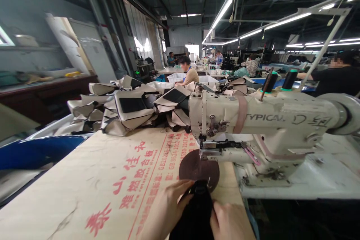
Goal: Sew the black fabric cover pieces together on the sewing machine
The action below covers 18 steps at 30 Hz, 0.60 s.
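Note:
A black sewn piece (194,212), probably fabric, is held upright between my two hands at the bottom centre, its narrow top edge toward the machine. My left hand (165,206) grips its left side, thumb and fingers closed near the top. On the other side my right hand (229,219) pinches the right edge lower down. Just beyond lies a flat dark brown disc (194,170), which looks like a coil of tape, on the plywood board. The cream sewing machine (261,116) stands ahead to the right, its cylinder arm (222,154) over the disc's edge, apart from the black piece.
A heap of beige and black sewn pieces (132,105) lies behind the plywood board (70,180), which bears red printing. Two black thread cones (289,80) top the machine. A blue-lined bin (42,150) sits left. Several people work farther back, one (337,73) at right.

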Each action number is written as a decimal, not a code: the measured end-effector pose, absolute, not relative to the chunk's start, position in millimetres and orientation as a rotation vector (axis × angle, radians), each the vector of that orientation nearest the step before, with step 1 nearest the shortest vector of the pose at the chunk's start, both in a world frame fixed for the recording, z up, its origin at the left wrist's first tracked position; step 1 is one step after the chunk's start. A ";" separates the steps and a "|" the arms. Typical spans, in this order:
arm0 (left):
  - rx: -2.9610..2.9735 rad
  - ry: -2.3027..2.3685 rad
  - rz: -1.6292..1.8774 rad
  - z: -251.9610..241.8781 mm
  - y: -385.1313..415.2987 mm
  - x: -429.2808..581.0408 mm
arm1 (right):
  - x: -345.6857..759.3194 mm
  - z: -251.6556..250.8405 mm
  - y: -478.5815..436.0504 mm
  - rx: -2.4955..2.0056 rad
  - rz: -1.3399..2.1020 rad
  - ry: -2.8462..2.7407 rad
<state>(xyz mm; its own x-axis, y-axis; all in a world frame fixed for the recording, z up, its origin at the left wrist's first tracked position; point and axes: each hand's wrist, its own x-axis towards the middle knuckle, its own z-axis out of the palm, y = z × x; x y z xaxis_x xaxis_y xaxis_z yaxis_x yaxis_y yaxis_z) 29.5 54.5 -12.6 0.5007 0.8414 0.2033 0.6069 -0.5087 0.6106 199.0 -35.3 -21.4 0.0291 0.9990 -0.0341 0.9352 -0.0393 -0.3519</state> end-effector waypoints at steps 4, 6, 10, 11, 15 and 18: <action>2.289 1.020 0.575 -6.9 66.1 31.5 | 211.1 -31.6 -13.4 -1.773 0.350 -1.873; 2.283 0.968 0.550 -3.9 65.2 28.8 | 216.5 -33.2 -7.7 -1.546 0.422 -1.884; 2.319 0.956 0.602 2.9 58.0 21.2 | 228.0 -24.6 -2.6 -1.273 0.492 -2.039; 2.333 0.975 0.640 3.6 57.2 19.8 | 230.7 -21.5 -0.4 -1.239 0.479 -2.072; 2.341 1.047 0.692 0.6 63.4 18.1 | 235.9 -13.7 14.7 -1.223 0.474 -2.119; 2.347 1.017 0.673 -1.8 70.3 17.8 | 234.2 -13.9 23.0 -1.238 0.444 -2.117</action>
<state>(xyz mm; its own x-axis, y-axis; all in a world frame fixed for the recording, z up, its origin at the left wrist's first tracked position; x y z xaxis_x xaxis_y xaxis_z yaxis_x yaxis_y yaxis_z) 17.8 70.3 -1.8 0.6008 0.7623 0.2409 0.5199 -0.6015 0.6066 234.2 23.0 -13.9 -0.3533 0.8657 0.3546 0.6503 0.4997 -0.5722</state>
